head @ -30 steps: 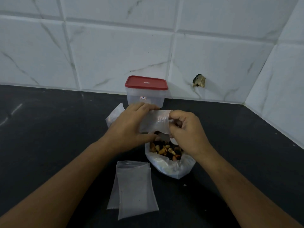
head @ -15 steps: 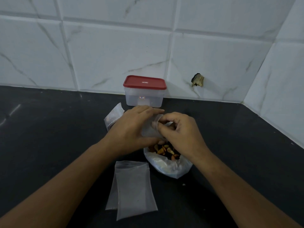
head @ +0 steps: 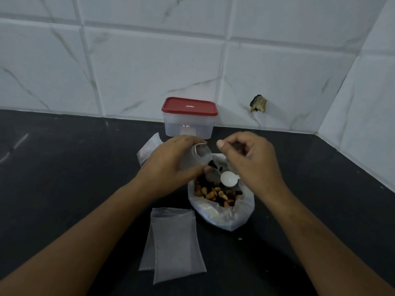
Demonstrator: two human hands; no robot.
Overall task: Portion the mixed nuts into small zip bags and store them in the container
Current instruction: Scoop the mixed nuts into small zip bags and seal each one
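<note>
My left hand grips a small clear zip bag, whose mouth gapes toward the right. My right hand hovers beside that mouth with its fingers loosely curled and nothing visibly held. Below both hands a large clear bag lies open on the counter, holding mixed nuts. A white spoon rests in it, its handle hidden under my right hand. Against the wall stands the clear container, closed with a red lid.
Two empty zip bags lie overlapped on the black counter in front of the nut bag. Another small bag shows behind my left hand. White tiled walls meet in a corner at the right.
My right hand has let go of the small bag's mouth and drawn off to the right. The bag now hangs open in my left hand, and the spoon has come into view.
</note>
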